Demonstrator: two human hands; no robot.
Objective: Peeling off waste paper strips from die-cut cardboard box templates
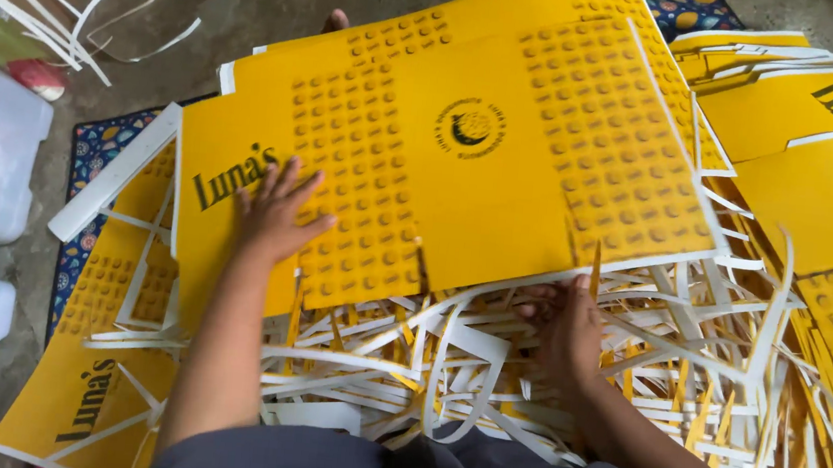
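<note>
Left hand (276, 214): fingers spread flat on the yellow printed sheet (482, 170), pinning it atop the stack. Right hand (561, 322): fingers curled, gripping the sheet's near edge above white paper strips (485, 371). Step, apparently: freeing trimmed sheet; lifting needs clean edge grip.

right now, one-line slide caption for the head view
Left hand flat on a large yellow printed cardboard sheet, right hand gripping its near edge above white paper trimmings.
</note>
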